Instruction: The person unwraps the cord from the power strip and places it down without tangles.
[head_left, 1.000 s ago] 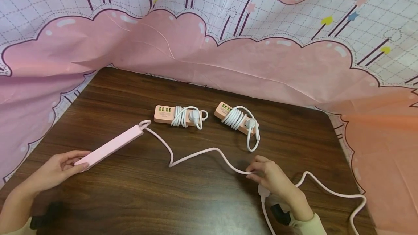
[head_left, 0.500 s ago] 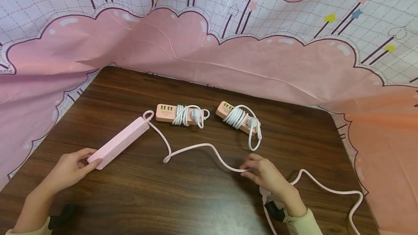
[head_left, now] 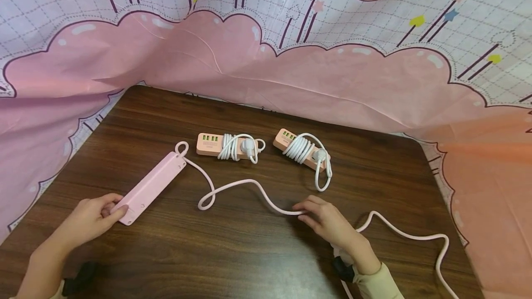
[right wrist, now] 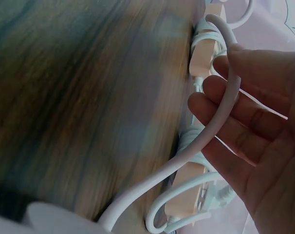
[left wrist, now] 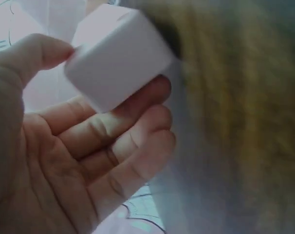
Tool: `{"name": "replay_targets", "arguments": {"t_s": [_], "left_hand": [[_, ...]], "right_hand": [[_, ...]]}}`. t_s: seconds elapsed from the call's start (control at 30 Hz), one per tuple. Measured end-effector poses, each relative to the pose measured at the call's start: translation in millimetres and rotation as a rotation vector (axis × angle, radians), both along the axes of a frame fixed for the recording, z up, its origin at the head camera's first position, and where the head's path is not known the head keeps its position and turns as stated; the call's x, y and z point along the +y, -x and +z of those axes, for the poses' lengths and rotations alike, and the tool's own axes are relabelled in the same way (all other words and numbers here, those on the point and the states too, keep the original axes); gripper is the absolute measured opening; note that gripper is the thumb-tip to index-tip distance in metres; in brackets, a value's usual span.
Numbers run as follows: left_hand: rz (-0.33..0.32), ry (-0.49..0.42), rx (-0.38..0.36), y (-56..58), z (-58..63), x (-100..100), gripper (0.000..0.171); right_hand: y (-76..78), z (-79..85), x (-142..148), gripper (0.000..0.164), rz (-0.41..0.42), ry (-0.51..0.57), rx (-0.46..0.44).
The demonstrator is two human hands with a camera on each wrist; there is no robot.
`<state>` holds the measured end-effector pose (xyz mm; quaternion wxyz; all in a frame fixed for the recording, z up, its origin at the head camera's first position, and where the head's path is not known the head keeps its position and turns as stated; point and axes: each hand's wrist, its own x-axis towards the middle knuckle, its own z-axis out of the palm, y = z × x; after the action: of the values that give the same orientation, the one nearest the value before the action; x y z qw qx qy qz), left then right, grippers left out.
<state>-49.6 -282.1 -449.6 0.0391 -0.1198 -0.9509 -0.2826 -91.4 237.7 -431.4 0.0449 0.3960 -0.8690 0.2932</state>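
Note:
My left hand [head_left: 89, 218] grips the near end of a pale pink power strip [head_left: 154, 186] between thumb and fingers. Small holes show near both ends of its upward face. The left wrist view has the strip's blunt end [left wrist: 118, 63] pinched, the lower fingers loosely bent beneath. From the far end, a pink cord [head_left: 250, 180] makes a small loop, crosses itself, then runs right. My right hand [head_left: 332, 225] pinches this cord; in the right wrist view the cord [right wrist: 162, 168] passes between thumb and fingers. More cord lies beyond the right forearm, which partly hides a plug.
Two peach power strips, the left one [head_left: 209, 145] and the right one [head_left: 287, 138], lie farther back, each wrapped in white cord. A patterned pink cloth [head_left: 270, 77] hangs behind the dark wooden table [head_left: 232, 262].
The left hand has turned the pink power strip so its broad holed face shows. My right hand has moved left with the cord, and the slack between has bent into a crossing loop.

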Motion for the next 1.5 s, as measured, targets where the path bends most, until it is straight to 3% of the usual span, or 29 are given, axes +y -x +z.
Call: {"name": "replay_targets", "arguments": {"t_s": [0.17,0.4,0.63,0.83,0.97,1.1,1.23,1.5], "left_hand": [[-0.038,0.015,-0.003,8.5,11.2,11.5,0.030],[0.011,0.081,0.092,26.5,34.4,31.0,0.040],[-0.047,0.061,0.155,58.9,62.7,61.4,0.033],[-0.083,0.001,0.155,91.7,76.0,81.3,0.031],[-0.119,-0.060,0.127,115.8,76.0,89.8,0.030],[-0.151,-0.049,0.033,134.8,70.0,98.1,0.038],[-0.159,-0.016,-0.035,149.1,60.8,105.2,0.049],[-0.168,-0.041,-0.130,170.3,41.8,115.1,0.063]], "right_hand": [[2.4,1.6,-7.0,0.023,0.005,-0.006,-0.001],[8.2,0.5,-17.1,0.031,0.032,0.009,-0.030],[17.6,0.0,-28.9,0.036,0.035,0.034,-0.096],[28.1,6.6,-38.6,0.034,0.048,0.039,-0.121],[37.6,14.5,-44.6,0.032,0.013,0.058,-0.136],[47.9,22.0,-53.9,0.030,-0.038,0.078,-0.132],[57.3,26.9,-66.5,0.031,-0.103,0.099,-0.101],[72.8,28.5,-87.1,0.030,-0.233,0.187,-0.099]]}}
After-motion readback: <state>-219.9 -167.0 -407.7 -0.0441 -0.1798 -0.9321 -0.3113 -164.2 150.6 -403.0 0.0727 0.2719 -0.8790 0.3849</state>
